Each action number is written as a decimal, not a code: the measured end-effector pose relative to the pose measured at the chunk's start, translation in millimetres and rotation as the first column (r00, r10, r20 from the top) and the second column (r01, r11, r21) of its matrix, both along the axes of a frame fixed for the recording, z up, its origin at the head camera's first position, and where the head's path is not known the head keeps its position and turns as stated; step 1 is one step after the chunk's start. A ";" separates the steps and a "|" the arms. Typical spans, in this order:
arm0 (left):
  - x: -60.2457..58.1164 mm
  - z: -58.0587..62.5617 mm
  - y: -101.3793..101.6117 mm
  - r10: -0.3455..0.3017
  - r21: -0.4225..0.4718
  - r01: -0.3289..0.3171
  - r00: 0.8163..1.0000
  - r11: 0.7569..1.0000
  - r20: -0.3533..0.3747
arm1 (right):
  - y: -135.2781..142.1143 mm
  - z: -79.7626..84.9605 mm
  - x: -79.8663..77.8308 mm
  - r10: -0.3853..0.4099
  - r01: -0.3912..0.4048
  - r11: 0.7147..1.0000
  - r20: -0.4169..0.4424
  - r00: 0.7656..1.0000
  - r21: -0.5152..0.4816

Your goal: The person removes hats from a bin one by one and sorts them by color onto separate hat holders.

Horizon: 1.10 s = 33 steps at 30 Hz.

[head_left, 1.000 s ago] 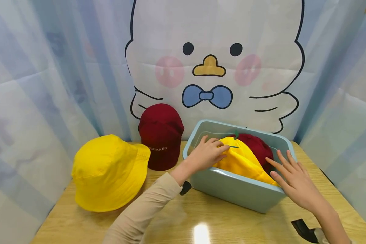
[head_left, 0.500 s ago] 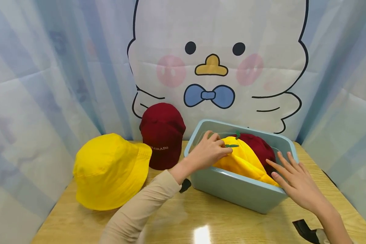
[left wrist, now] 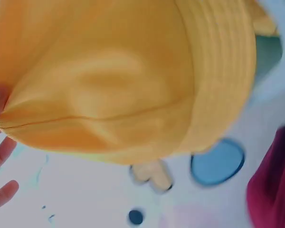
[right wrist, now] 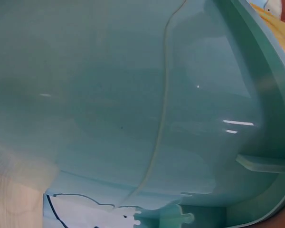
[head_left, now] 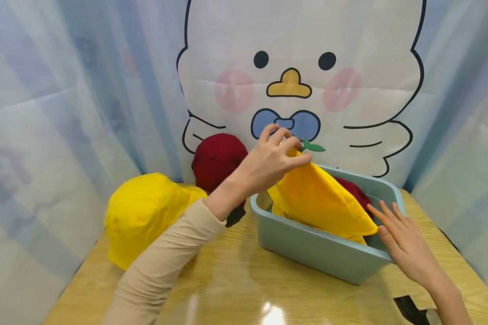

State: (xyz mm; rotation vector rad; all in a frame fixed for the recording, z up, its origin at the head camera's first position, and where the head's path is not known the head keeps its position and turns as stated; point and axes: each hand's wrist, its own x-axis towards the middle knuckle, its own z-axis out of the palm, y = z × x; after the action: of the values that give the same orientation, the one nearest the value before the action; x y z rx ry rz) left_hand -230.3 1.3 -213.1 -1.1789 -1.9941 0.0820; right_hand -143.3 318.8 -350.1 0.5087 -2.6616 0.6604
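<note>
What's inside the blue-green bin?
In the bin: a dark red hat, partly hidden behind the leaf-topped yellow bucket hat that the left hand holds. Yellow fabric shows below, possibly another hat. Anything lower is covered.

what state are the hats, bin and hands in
pale blue-green plastic bin, upright, open
yellow cloth hat with green leaf, partly above bin
yellow cloth bucket hat, outside bin, partly hidden
dark red cloth cap, outside bin, partly hidden
dark red cloth hat, inside bin
left hand, pinching leafed hat
right hand, fingers straight, at bin
</note>
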 end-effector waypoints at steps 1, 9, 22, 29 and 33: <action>0.6 6.3 -5.3 -0.003 0.014 0.003 1.000 1.000 -0.011 | -0.1 0.1 -0.2 0.001 -0.001 1.000 -0.002 1.000 -0.003; 4.0 43.0 -59.9 0.079 0.036 -0.078 0.997 0.996 -0.023 | 0.9 1.0 -2.7 0.005 -0.005 1.000 -0.015 1.000 -0.007; 21.5 75.4 -167.0 0.218 0.265 -0.217 0.976 0.940 0.028 | 1.6 -1.8 -1.4 -0.012 0.012 1.000 0.000 1.000 -0.005; 21.5 84.6 -215.1 0.335 0.400 -0.296 0.942 0.867 -0.030 | 1.6 -2.8 -1.0 -0.008 0.008 1.000 0.000 1.000 -0.008; 19.4 75.0 -233.4 0.372 0.394 -0.339 0.928 0.855 -0.009 | 1.7 -2.2 -1.4 -0.008 0.008 1.000 -0.007 1.000 -0.013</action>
State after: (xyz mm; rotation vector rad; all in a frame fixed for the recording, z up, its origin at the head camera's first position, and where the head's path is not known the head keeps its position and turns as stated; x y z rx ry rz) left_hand -210.8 -232.1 -138.1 -0.5377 -2.0129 -0.0725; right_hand -144.7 320.5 -352.2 0.4958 -2.6492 0.6721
